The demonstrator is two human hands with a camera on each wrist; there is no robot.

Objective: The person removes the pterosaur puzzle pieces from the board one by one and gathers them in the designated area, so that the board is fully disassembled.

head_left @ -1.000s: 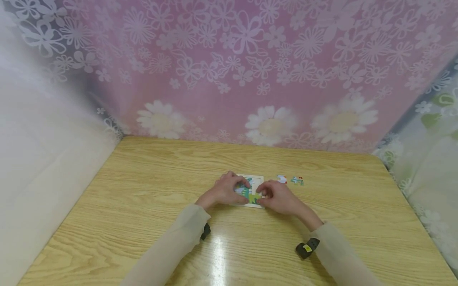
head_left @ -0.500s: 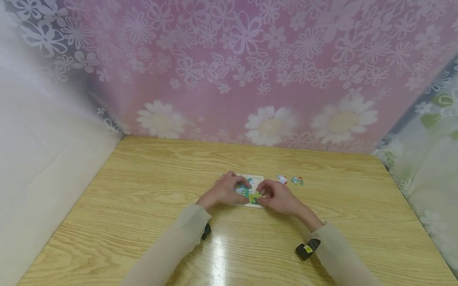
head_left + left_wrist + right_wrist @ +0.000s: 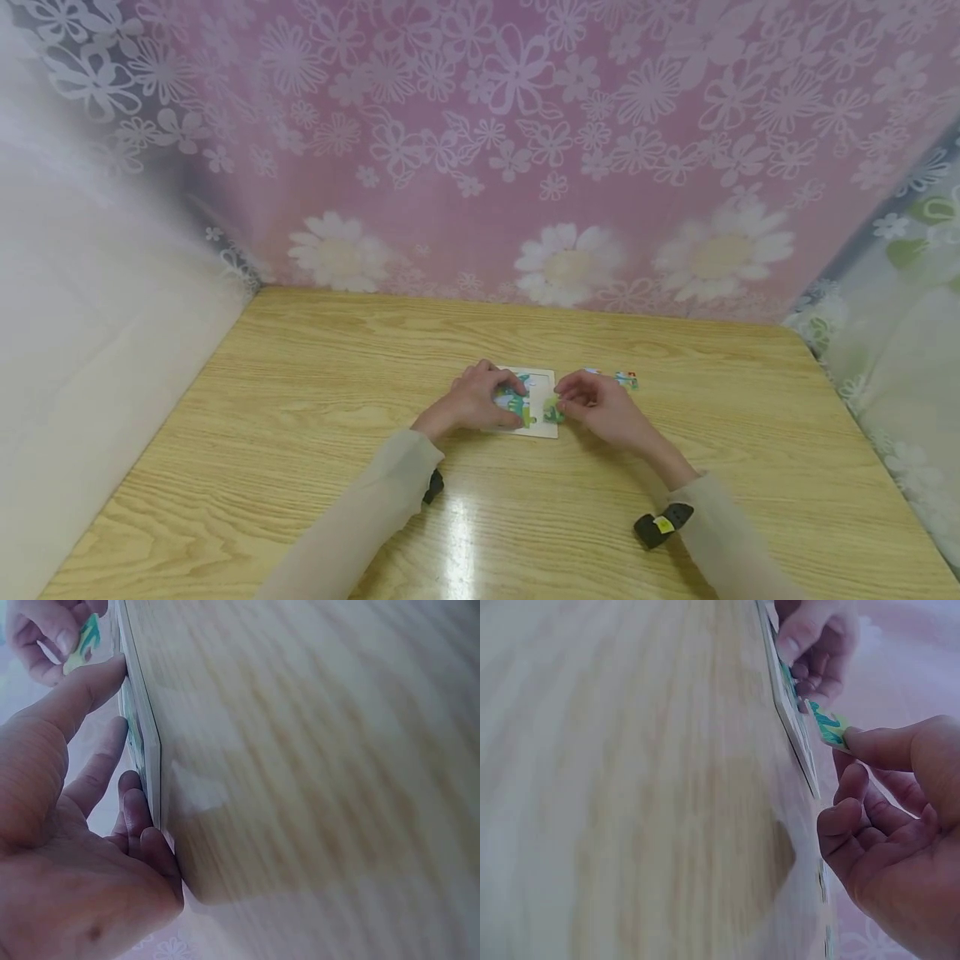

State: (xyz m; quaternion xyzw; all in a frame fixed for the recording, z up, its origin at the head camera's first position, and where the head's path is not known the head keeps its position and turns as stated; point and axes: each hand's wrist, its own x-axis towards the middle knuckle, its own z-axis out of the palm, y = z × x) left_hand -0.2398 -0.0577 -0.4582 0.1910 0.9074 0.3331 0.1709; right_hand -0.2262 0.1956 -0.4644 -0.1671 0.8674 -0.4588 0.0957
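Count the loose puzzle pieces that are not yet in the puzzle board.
3. One piece is pinched in the right hand at the puzzle board's right edge. Two more lie on the table right of the board: one in plain view, one mostly hidden behind the right hand. Others may be hidden.

soft, even, bright light, with a white glare streak on the near table [image 3: 457,533], wide-angle bending at the head view's edges, and both wrist views blurred close up.

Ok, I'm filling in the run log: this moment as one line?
left hand: rests on puzzle tray | right hand: pinches green puzzle piece, at tray's right edge | loose piece: on table
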